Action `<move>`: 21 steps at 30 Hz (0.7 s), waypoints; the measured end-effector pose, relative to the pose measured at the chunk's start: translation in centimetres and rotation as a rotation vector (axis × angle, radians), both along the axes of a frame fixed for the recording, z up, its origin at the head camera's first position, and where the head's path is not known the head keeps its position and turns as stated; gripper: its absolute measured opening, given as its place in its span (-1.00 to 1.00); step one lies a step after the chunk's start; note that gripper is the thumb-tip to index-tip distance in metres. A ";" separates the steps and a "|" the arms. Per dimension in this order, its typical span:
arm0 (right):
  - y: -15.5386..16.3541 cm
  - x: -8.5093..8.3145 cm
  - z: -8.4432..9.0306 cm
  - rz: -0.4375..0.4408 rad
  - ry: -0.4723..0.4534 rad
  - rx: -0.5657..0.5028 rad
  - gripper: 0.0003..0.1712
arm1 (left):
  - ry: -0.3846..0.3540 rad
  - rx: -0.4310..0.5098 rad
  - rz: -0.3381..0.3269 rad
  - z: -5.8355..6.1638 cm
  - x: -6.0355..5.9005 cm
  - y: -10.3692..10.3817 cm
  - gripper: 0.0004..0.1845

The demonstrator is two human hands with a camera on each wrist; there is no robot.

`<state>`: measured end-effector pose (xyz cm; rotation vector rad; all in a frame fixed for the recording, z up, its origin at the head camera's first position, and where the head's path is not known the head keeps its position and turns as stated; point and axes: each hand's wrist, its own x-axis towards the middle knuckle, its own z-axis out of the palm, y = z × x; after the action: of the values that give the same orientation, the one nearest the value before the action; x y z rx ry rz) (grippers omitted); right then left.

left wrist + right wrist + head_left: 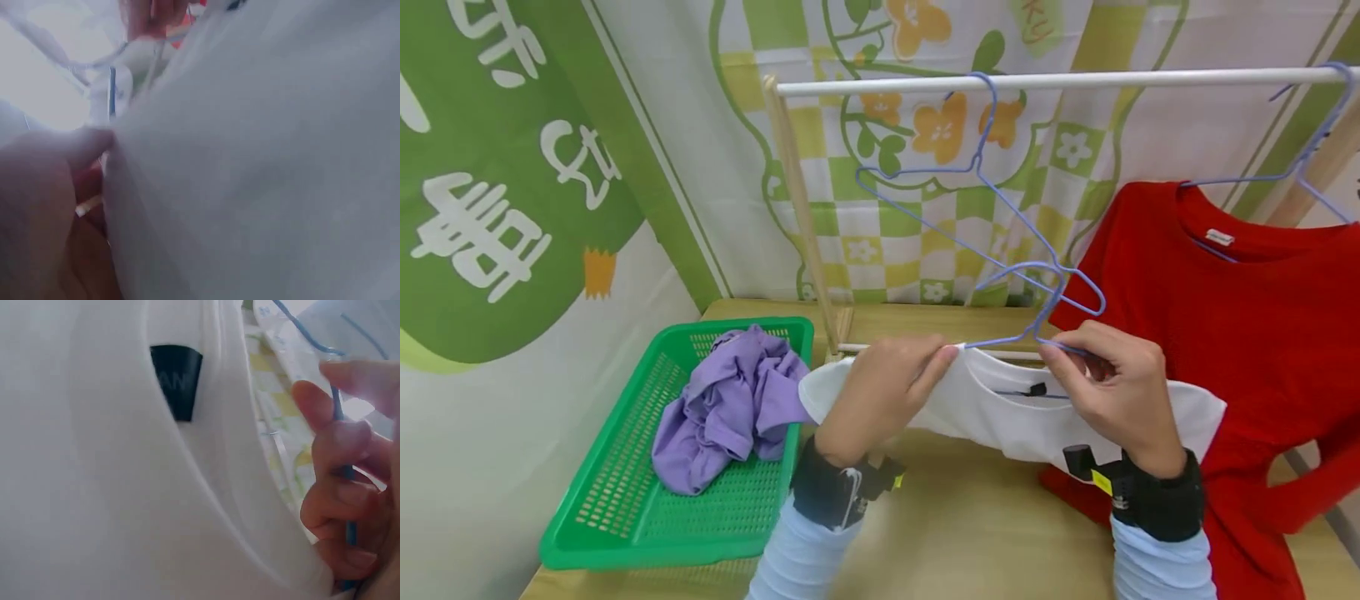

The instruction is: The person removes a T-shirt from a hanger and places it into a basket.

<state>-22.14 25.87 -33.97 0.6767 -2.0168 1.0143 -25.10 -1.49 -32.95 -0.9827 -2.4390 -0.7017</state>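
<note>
A green and cream backdrop printed with flowers and checks hung behind a pale wooden tabletop (970, 533), and a white rail (1060, 80) on wooden posts ran across above it. The person stood at the tabletop with both hands raised just over it, holding a white T-shirt (1000, 408) between them. The left hand (880, 392) pinched the shirt's neckline at its left end, thumb and fingers closed on the cloth; the left wrist view showed little beyond white fabric and a blurred thumb. The right hand (1112, 392) had its fingers (331, 506) curled round the thin wire of a blue hanger (1000, 242), and it seemed to catch the collar edge as well, though I could not be sure of that. The hanger's hook hung on the rail while its lower arm slanted down to the shirt's neck opening, where a small black label (176, 380) showed inside the collar. The shirt hung across the gap between the hands, its sleeves spreading to either side. To the right, touching the white shirt's sleeve, a red long-sleeved shirt (1247, 333) hung on a second blue hanger (1300, 150) from the same rail. Well to the left, a green plastic basket (625, 533) sat on the tabletop with a crumpled purple garment (722, 408) in it.
</note>
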 end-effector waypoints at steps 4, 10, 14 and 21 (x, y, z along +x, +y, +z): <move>0.2 -1.3 -1.2 0.018 -0.056 0.028 -0.69 | 0.017 0.057 -0.054 -3.3 -1.5 -0.2 -0.75; 1.2 -2.6 -2.4 -0.074 -0.062 0.177 -0.61 | 0.018 0.125 -0.028 -6.8 -3.0 -0.3 -0.84; 3.4 -2.5 -2.4 -0.140 -0.106 0.158 -0.62 | 0.001 0.142 -0.037 -7.2 -4.0 -0.1 -0.84; 7.6 -1.6 -2.1 -0.200 -0.165 0.015 -0.62 | -0.057 0.234 -0.055 -7.2 -5.6 -0.3 -0.83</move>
<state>-23.76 33.50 -36.04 0.3987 -2.1868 0.9632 -30.66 -1.79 -40.14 -0.9502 -2.3184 -1.0209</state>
